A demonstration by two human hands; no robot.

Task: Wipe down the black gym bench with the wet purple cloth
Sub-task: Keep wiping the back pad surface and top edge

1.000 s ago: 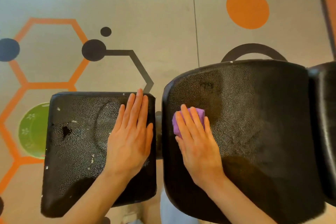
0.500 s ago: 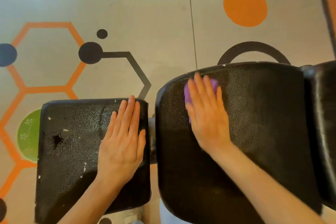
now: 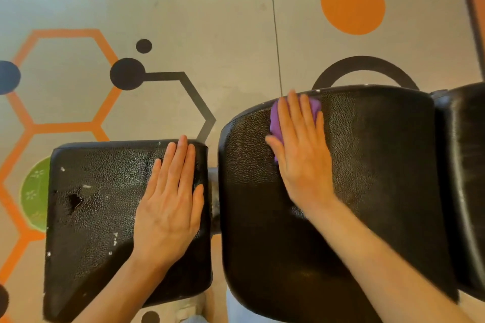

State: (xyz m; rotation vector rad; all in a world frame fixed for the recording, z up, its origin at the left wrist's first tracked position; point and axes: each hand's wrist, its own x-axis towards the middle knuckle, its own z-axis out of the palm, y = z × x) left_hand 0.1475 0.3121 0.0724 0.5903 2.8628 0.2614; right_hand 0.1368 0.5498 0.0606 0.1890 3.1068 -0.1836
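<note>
Head view, the only one we have. We look straight down on the black gym bench (image 3: 367, 165), which shows as two main pads: a smaller square pad (image 3: 99, 217) on the left and a larger pad in the middle, with a further black pad (image 3: 464, 178) cut off at the right edge.

Our right hand (image 3: 299, 149) lies flat on the larger pad, fingers straight and together, pressing the wet purple cloth (image 3: 275, 120) against the vinyl. The cloth is bunched under the palm and fingers; only its left and far edges show. It sits at the far-left corner of the larger pad, right at the far rim.

Our left hand (image 3: 170, 204) rests flat on the right part of the square pad, fingers straight, holding nothing. We judge it is bracing only.

Progress, as a judgement: the larger pad shows a faint sheen around and near of the right hand, which suggests part of it is wiped, but we cannot tell wet from glare with confidence. The square pad carries white flecks and a torn patch (image 3: 74, 200); it looks not yet wiped. The right-edge pad also seems untouched. We estimate the task is underway, with most surface left.

The floor (image 3: 210, 8) bears painted hexagons and orange dots.
</note>
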